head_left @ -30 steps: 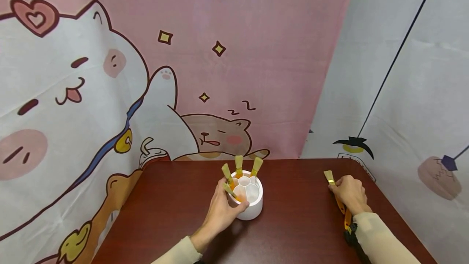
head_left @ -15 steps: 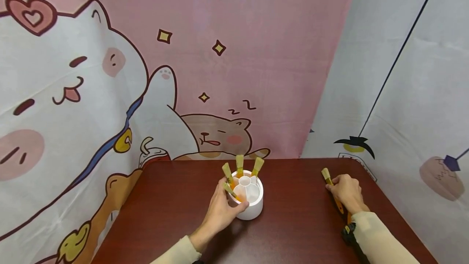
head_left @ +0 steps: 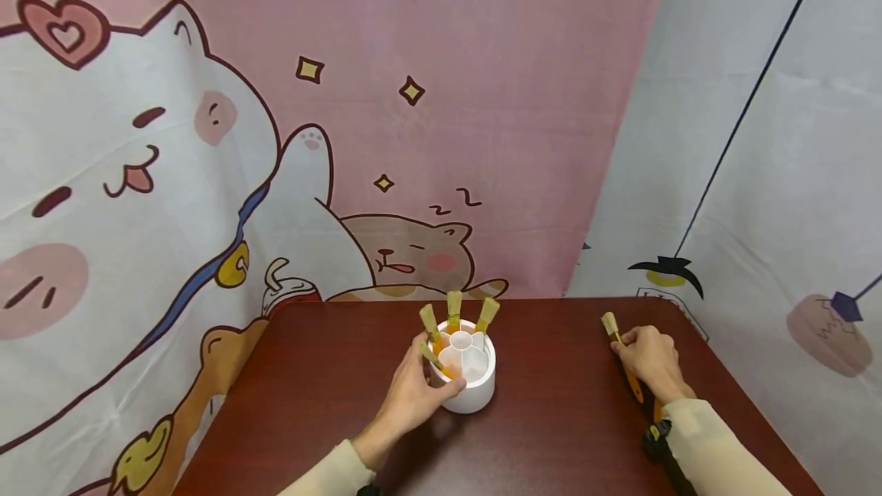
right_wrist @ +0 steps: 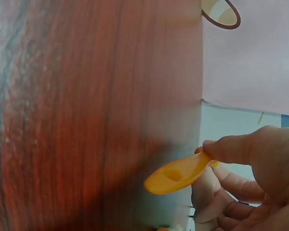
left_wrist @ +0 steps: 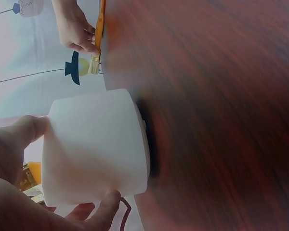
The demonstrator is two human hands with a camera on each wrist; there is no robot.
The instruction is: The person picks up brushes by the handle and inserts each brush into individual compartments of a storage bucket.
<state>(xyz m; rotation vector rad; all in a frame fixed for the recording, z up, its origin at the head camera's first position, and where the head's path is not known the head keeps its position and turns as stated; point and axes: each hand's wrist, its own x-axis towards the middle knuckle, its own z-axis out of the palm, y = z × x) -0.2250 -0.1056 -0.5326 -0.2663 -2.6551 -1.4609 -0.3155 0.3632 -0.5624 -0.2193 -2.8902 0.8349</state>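
A white round holder [head_left: 474, 398] with a flower-shaped divided inside stands on the table. Several bristle brushes with orange handles, one of them a paintbrush [head_left: 453, 308], lean in its compartments, bristles up. My left hand [head_left: 416, 396] grips the holder's left side; in the left wrist view, thumb and fingers [left_wrist: 108, 204] span its white wall [left_wrist: 96, 144]. Far to the right, my right hand [head_left: 653, 362] pinches another paintbrush [head_left: 610, 325] with its bristles pointing away. In the right wrist view, its orange handle [right_wrist: 176, 175] sticks out between thumb and fingers above the table.
Dark red-brown wood makes up the table [head_left: 551, 419]. Another orange piece [head_left: 658, 409] shows partly beside the right wrist, mostly hidden. A cartoon-printed cloth [head_left: 524, 136] hangs behind the table and at both sides.
My right hand has shifted slightly left with the paintbrush, and its bristle end has swung left and a little away. The left hand has kept its grip on the holder, almost still.
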